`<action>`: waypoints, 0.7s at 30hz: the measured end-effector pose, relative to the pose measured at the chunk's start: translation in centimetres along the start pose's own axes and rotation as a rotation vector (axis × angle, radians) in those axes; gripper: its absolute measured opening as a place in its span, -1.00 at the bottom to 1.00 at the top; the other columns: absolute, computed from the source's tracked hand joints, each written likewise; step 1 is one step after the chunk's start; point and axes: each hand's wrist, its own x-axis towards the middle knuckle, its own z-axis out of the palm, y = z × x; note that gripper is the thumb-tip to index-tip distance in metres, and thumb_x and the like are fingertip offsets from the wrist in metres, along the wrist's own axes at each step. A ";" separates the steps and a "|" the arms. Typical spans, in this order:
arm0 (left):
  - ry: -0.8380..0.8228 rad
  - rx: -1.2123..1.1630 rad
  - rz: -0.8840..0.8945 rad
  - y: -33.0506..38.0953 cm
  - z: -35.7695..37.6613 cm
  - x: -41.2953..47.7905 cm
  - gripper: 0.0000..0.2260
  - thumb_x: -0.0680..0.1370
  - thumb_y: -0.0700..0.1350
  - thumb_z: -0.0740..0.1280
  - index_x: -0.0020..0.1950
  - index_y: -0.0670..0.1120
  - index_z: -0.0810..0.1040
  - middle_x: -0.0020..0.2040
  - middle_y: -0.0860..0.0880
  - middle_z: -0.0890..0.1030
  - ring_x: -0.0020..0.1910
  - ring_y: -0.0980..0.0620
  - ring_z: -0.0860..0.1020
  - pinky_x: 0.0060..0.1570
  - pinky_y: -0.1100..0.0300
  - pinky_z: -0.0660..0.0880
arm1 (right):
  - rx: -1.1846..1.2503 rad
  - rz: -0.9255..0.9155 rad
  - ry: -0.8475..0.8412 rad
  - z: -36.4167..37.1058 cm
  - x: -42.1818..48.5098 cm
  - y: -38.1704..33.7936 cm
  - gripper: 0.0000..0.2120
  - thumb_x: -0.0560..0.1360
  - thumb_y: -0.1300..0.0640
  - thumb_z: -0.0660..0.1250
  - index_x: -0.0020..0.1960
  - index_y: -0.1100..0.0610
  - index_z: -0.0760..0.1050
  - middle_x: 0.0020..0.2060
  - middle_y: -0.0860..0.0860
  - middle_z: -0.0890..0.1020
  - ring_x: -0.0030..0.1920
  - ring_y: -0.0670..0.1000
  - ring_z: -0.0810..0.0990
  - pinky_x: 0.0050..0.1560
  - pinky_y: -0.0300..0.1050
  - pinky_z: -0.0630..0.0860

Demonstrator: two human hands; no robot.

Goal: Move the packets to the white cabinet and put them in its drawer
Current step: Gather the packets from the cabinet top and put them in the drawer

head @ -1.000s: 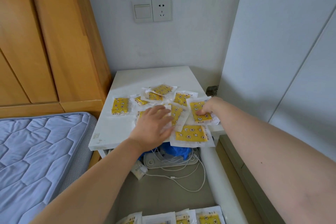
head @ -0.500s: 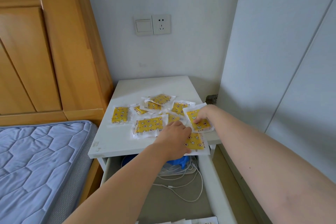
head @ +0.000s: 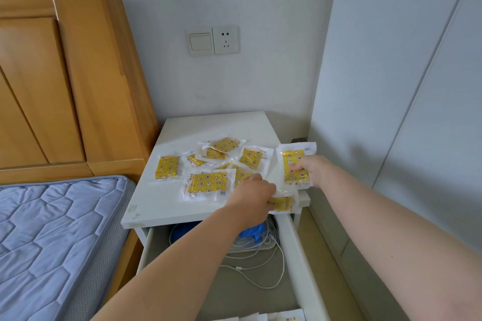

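drawer (head: pixel 293 242) holds cables (head: pixel 260 245) and packets (head: pixel 285 316); left hand (head: pixel 254 197) pinches edge packet (head: pixel 283 203), right hand (head: pixel 310 167) pinches raised packet (head: pixel 292 161).

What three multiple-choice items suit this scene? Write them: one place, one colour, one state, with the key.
1. Where does the left hand grip its front packet? A on the mattress; B at the cabinet top's front right corner; C on the floor.
2. The right hand pinches a second packet, printed: A green; B red; C yellow.
3. The drawer is: A open; B shut; C removed.
Key: 1 B, the packet sits by that corner; 2 C, yellow shows through the clear wrap; 3 A, cables show inside.
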 end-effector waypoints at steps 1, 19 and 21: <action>0.023 -0.094 -0.037 0.1 -0.4 -0.2 -0.85 0.58 -0.04 0.27 -0.09 -0.10 0.43 -0.05 -0.08 0.47 -0.01 -0.05 0.41 -0.05 0.13 0.34 | 0.080 0.000 -0.014 -0.1 -1.0 0.0 -0.61 0.33 0.35 0.49 0.13 0.24 0.55 0.02 0.19 0.65 -0.05 0.21 0.64 -0.13 0.12 0.59; -0.313 -0.231 -0.434 -12.4 -3.6 -1.8 -0.62 0.50 0.07 0.39 0.16 -0.17 0.50 0.16 -0.02 0.41 0.11 -0.01 0.41 0.11 0.14 0.33 | 0.194 -0.218 -0.115 2.8 -4.2 3.4 -0.85 0.38 0.33 0.48 -0.13 0.15 0.56 -0.15 0.08 0.66 -0.16 0.06 0.65 -0.11 -0.03 0.57; -0.268 -0.237 -0.435 -12.6 -3.4 -1.5 -0.67 0.48 0.06 0.42 0.06 -0.14 0.49 0.10 -0.01 0.42 0.07 -0.01 0.42 0.08 0.15 0.35 | 0.187 -0.244 -0.094 3.1 -4.0 3.6 -0.84 0.38 0.32 0.48 -0.12 0.13 0.57 -0.13 0.09 0.67 -0.13 0.09 0.66 -0.05 0.01 0.59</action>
